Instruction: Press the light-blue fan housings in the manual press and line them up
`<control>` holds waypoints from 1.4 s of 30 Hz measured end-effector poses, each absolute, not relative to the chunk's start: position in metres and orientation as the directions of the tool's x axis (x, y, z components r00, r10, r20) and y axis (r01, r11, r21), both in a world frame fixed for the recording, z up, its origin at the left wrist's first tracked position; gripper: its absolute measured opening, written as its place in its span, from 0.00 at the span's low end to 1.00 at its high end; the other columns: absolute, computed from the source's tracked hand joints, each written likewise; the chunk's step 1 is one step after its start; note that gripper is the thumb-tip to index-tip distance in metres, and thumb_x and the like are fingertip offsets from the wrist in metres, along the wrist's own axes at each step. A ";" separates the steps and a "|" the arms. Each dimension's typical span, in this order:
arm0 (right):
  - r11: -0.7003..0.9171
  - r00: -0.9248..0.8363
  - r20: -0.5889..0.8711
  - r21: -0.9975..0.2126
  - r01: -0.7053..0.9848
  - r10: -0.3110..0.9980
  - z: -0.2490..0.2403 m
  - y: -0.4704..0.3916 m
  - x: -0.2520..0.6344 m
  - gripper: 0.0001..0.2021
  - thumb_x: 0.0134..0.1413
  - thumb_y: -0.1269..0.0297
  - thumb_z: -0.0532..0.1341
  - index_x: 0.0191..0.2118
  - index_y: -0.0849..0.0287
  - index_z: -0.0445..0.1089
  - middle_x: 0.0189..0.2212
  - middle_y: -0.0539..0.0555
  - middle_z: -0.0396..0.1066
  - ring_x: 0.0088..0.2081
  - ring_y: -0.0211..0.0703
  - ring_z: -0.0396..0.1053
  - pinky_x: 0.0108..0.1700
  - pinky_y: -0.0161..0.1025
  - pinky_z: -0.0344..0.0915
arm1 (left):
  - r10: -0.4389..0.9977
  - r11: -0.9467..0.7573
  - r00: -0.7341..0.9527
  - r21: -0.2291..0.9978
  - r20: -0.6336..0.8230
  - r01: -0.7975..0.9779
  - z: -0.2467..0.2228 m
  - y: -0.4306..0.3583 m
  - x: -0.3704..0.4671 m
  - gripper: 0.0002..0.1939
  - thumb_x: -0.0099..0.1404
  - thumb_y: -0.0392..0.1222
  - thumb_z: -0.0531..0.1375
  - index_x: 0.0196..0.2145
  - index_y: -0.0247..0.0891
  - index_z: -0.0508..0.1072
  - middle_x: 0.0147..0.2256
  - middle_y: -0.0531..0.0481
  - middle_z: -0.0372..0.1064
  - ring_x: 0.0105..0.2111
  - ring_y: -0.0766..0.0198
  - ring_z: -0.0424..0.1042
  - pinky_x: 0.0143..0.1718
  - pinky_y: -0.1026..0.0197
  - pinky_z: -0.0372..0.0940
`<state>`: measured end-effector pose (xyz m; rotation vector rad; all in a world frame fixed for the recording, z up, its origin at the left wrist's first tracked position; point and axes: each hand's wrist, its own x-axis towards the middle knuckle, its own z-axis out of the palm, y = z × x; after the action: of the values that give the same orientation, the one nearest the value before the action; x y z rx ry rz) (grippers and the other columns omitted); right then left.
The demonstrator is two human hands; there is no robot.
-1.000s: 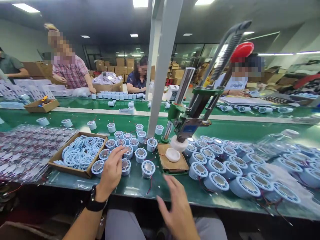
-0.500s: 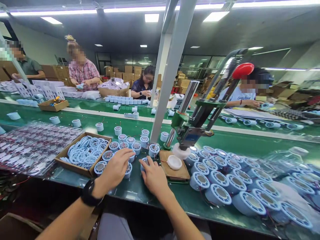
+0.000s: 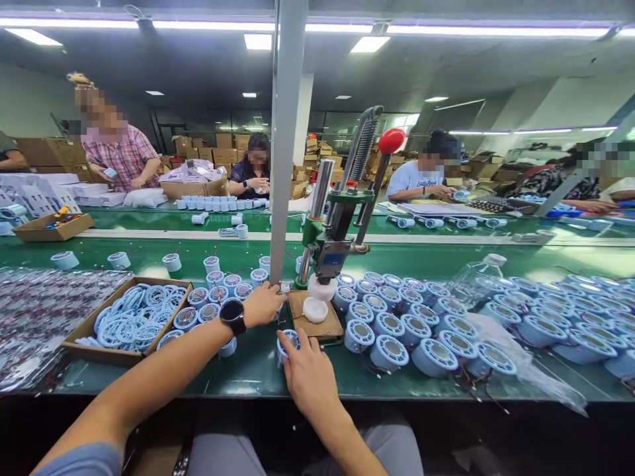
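Note:
My left hand (image 3: pixel 266 304), a dark watch on its wrist, reaches to the foot of the grey post. Its fingers are bent over a blue round part that they mostly cover. Nearer the front edge, the thumb and forefinger of my right hand (image 3: pixel 311 373) hold a blue round part (image 3: pixel 288 340) standing upright on the green bench. Just right of both hands is a hand press (image 3: pixel 333 254) with a red knob. A white ring-shaped seat (image 3: pixel 315 310) lies on its brown base plate (image 3: pixel 325 330), below the white press head (image 3: pixel 322 288).
Rows of blue round parts (image 3: pixel 389 352) cover the bench on the right, beside a clear bottle (image 3: pixel 480 277) and plastic film. At left, a cardboard tray (image 3: pixel 74 345) holds blue rings, next to wrapped sheets (image 3: pixel 37 317). The grey post (image 3: pixel 286 145) rises ahead. Several people work across the bench.
The view has turned to the right. My left hand has moved from the left cluster of parts to the post's foot. My right hand stays at its blue part.

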<state>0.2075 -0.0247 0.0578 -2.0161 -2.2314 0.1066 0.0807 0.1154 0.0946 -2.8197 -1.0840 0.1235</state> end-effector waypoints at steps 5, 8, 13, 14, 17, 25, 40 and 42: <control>0.042 -0.042 -0.001 -0.165 0.985 0.999 0.061 -0.023 0.205 0.27 0.65 0.69 0.48 0.67 0.43 0.54 0.65 0.62 0.53 0.54 0.54 0.68 0.45 0.46 0.72 | 0.736 -0.677 0.667 -0.100 -0.115 0.729 0.101 0.054 0.073 0.18 0.62 0.35 0.61 0.49 0.29 0.69 0.47 0.34 0.67 0.46 0.46 0.71 0.46 0.48 0.69; 0.055 -0.056 0.001 -0.187 0.981 0.998 0.063 -0.019 0.204 0.26 0.65 0.68 0.48 0.67 0.45 0.55 0.65 0.63 0.52 0.55 0.55 0.68 0.43 0.46 0.73 | 0.781 -0.613 0.610 0.018 -0.136 0.790 0.100 0.023 0.068 0.25 0.60 0.33 0.62 0.55 0.28 0.66 0.50 0.33 0.66 0.51 0.44 0.68 0.53 0.46 0.67; 0.237 -0.257 -0.033 -0.293 0.926 0.966 0.068 -0.021 0.215 0.29 0.63 0.59 0.54 0.68 0.43 0.52 0.70 0.60 0.38 0.66 0.58 0.54 0.54 0.52 0.68 | 0.866 -0.441 0.494 0.344 -0.079 0.829 0.082 -0.002 0.045 0.39 0.56 0.26 0.57 0.65 0.33 0.54 0.58 0.37 0.61 0.59 0.52 0.63 0.63 0.53 0.59; 0.261 -0.291 -0.054 -0.311 0.914 0.955 0.069 -0.022 0.218 0.32 0.61 0.55 0.57 0.69 0.42 0.51 0.71 0.59 0.36 0.67 0.59 0.52 0.55 0.53 0.67 | 0.880 -0.416 0.473 0.390 -0.056 0.821 0.077 -0.005 0.041 0.40 0.56 0.24 0.55 0.66 0.33 0.53 0.60 0.37 0.59 0.61 0.54 0.61 0.65 0.54 0.56; 0.282 -0.327 -0.096 -0.321 0.904 0.940 0.071 -0.021 0.218 0.43 0.50 0.46 0.67 0.69 0.42 0.50 0.71 0.60 0.31 0.65 0.65 0.54 0.56 0.57 0.65 | 0.879 -0.425 0.477 0.463 0.004 0.778 0.067 -0.015 0.031 0.42 0.54 0.21 0.49 0.67 0.32 0.50 0.63 0.37 0.56 0.64 0.57 0.57 0.66 0.55 0.54; 0.320 -0.345 -0.046 -0.275 0.906 0.937 0.066 -0.006 0.204 0.32 0.46 0.46 0.69 0.57 0.52 0.67 0.70 0.66 0.36 0.54 0.65 0.69 0.51 0.56 0.69 | 0.856 -0.516 0.509 0.170 0.088 0.839 0.106 0.054 0.026 0.29 0.67 0.29 0.48 0.65 0.33 0.54 0.56 0.37 0.67 0.54 0.55 0.69 0.56 0.53 0.65; 0.281 -0.124 0.299 -0.569 0.773 0.946 0.032 -0.110 0.263 0.30 0.42 0.47 0.70 0.52 0.51 0.72 0.71 0.56 0.34 0.60 0.63 0.64 0.52 0.46 0.70 | 0.904 -0.427 0.422 0.082 0.069 0.901 0.127 0.216 0.045 0.25 0.54 0.35 0.65 0.51 0.38 0.73 0.47 0.45 0.76 0.51 0.51 0.72 0.61 0.45 0.55; 0.213 -0.001 0.319 -0.633 0.745 0.948 0.024 -0.133 0.276 0.28 0.43 0.47 0.68 0.51 0.51 0.72 0.71 0.56 0.34 0.59 0.63 0.64 0.51 0.46 0.70 | 0.921 -0.381 0.368 0.096 0.127 0.920 0.142 0.209 0.034 0.25 0.58 0.36 0.62 0.54 0.35 0.70 0.50 0.42 0.74 0.51 0.51 0.72 0.58 0.50 0.61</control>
<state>0.2764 -0.1332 0.0242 -1.5776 -1.7894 0.3689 0.0338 0.2090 0.1420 -2.6055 -1.7532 -0.2515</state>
